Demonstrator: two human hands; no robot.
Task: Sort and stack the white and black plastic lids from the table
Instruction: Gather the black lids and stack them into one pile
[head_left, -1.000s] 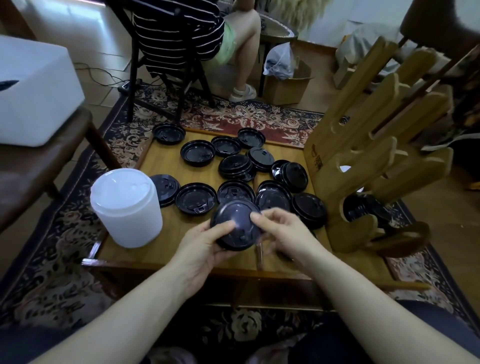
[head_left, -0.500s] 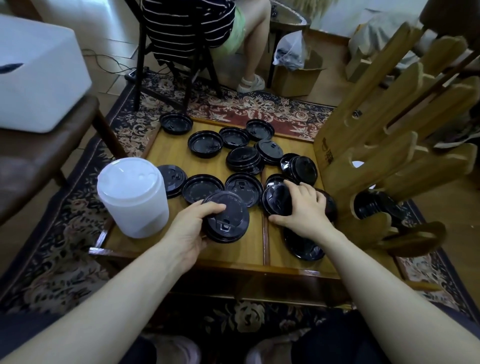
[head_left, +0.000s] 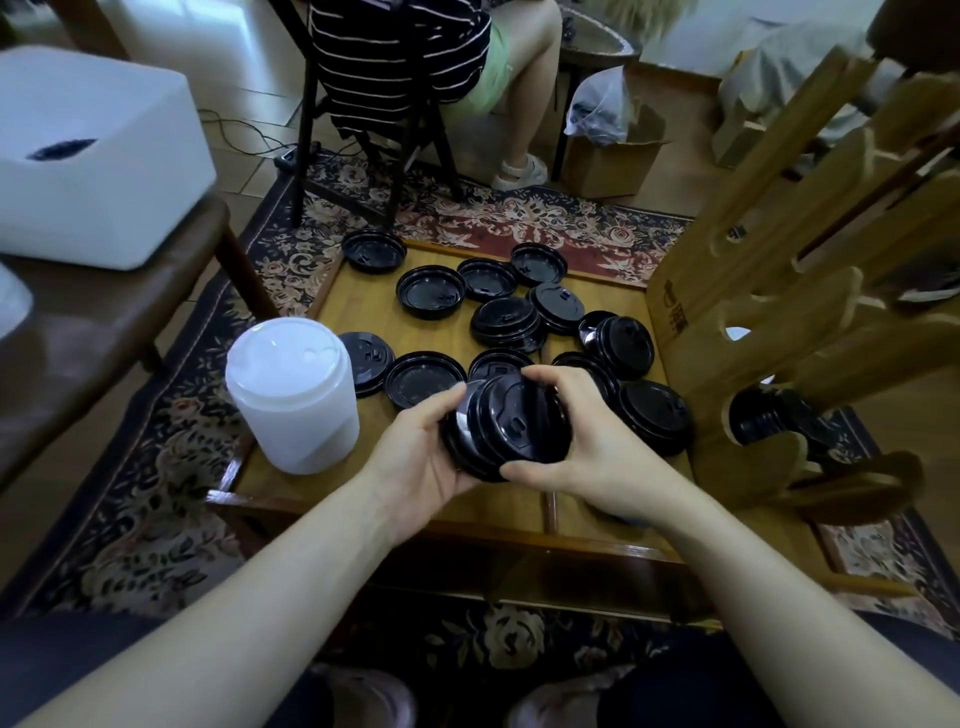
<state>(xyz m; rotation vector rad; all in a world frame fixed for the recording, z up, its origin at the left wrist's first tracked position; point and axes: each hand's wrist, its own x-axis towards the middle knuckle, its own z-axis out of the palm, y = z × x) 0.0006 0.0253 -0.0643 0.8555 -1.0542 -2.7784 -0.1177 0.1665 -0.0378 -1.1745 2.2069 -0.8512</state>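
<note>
A small stack of black plastic lids (head_left: 511, 425) is held tilted above the wooden table (head_left: 363, 291), near its front edge. My left hand (head_left: 421, 457) cups the stack from below and behind. My right hand (head_left: 587, 441) grips the front lid by its rim, thumb underneath and fingers over the top. Several loose black lids (head_left: 430, 292) lie scattered over the table, some in short stacks (head_left: 506, 322). A tall stack of white lids (head_left: 293, 395) stands at the table's left front.
A wooden slotted rack (head_left: 779, 322) stands at the right with black lids (head_left: 769, 421) in a lower slot. A white box (head_left: 88, 156) sits on a chair at left. A seated person (head_left: 410, 57) is beyond the table, beside a cardboard box (head_left: 613, 150).
My right hand left the table's right side and brought a black lid onto the stack. My left hand lifted that stack off the table and tilted it toward me.
</note>
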